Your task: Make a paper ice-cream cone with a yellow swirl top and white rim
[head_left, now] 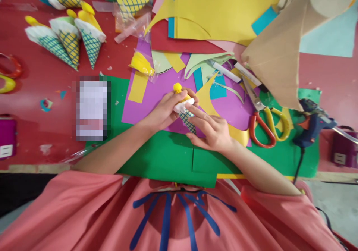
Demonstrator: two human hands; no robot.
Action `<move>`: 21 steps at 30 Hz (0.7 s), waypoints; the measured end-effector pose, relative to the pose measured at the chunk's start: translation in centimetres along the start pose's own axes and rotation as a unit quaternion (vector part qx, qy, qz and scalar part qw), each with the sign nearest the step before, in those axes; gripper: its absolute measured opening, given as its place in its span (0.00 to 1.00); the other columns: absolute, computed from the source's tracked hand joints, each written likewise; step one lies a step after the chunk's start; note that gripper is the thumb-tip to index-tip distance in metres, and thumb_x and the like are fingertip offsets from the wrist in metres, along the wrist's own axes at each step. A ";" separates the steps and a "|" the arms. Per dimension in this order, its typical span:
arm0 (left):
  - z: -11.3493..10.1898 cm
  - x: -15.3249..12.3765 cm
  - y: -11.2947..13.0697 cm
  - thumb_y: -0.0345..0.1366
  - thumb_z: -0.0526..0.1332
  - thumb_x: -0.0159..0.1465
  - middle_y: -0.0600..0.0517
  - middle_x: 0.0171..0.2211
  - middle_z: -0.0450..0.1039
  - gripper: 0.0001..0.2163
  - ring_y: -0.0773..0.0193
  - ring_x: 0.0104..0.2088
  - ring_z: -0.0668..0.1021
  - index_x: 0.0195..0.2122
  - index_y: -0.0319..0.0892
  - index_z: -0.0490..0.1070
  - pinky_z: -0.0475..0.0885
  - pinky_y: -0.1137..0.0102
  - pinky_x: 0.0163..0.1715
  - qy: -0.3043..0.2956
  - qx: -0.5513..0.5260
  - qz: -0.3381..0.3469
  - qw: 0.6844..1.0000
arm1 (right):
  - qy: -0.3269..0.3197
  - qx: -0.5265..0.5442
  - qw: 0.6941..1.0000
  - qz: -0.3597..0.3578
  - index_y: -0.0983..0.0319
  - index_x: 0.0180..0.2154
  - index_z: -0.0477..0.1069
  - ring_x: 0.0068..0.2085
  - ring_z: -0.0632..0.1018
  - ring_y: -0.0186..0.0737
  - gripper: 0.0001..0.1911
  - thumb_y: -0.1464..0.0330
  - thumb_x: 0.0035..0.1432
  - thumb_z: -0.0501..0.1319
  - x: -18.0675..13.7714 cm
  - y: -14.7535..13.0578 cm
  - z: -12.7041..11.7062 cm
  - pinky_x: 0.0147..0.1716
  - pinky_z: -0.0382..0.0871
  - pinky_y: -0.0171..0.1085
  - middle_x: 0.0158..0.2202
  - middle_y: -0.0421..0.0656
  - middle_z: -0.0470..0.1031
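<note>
My left hand (165, 111) and my right hand (209, 129) both grip a small paper ice-cream cone (187, 117) over a purple sheet (167, 90). The cone has a blue criss-cross pattern, a white band and a yellow ball on top (177, 87). My left fingers close round its upper part. My right fingers pinch its patterned lower part. Under both wrists lies a green sheet (167, 157).
Several finished paper cones (69, 38) lie at the far left on the red table (41, 94). Red-and-yellow scissors (264, 122) and a blue glue gun (311, 124) lie to the right. Yellow paper (223, 8), a brown cone-shaped sheet (279, 53) and a blurred phone (92, 107) surround the work.
</note>
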State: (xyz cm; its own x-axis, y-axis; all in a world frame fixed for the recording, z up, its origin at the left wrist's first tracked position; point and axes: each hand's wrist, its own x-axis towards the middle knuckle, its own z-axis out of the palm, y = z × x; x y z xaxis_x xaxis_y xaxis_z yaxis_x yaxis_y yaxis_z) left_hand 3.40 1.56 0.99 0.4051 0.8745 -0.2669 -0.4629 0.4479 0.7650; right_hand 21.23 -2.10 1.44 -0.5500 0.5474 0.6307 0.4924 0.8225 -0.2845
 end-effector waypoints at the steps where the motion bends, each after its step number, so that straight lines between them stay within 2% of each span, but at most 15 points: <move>1: 0.0 0.0 0.0 0.47 0.66 0.63 0.52 0.33 0.79 0.13 0.67 0.35 0.81 0.37 0.40 0.75 0.73 0.75 0.33 0.000 -0.002 -0.001 1.000 | -0.003 0.000 1.000 0.003 0.63 0.49 0.66 0.28 0.82 0.36 0.15 0.60 0.68 0.57 0.0 0.0 0.0 0.23 0.75 0.35 0.50 0.51 0.82; 12: 0.1 0.2 0.0 0.45 0.68 0.61 0.54 0.30 0.78 0.12 0.67 0.33 0.80 0.36 0.42 0.74 0.72 0.74 0.32 0.004 -0.016 -0.011 1.000 | -0.009 0.000 1.000 0.019 0.64 0.46 0.67 0.29 0.83 0.38 0.14 0.60 0.67 0.58 -0.1 0.0 0.1 0.23 0.75 0.36 0.51 0.53 0.82; 21: 0.2 0.2 0.0 0.42 0.66 0.62 0.54 0.31 0.78 0.10 0.68 0.34 0.81 0.35 0.40 0.72 0.72 0.75 0.34 0.038 -0.014 -0.018 0.999 | -0.012 0.001 1.000 0.020 0.64 0.46 0.68 0.29 0.83 0.37 0.13 0.61 0.67 0.59 0.0 0.0 0.1 0.24 0.75 0.35 0.51 0.52 0.82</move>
State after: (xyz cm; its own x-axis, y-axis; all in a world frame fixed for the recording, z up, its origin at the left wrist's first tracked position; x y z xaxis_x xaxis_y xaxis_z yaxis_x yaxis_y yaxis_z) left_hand 3.69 1.73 1.04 0.3611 0.8693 -0.3376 -0.4722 0.4826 0.7376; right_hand 21.19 -2.08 1.38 -0.5460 0.5830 0.6017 0.5132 0.8004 -0.3098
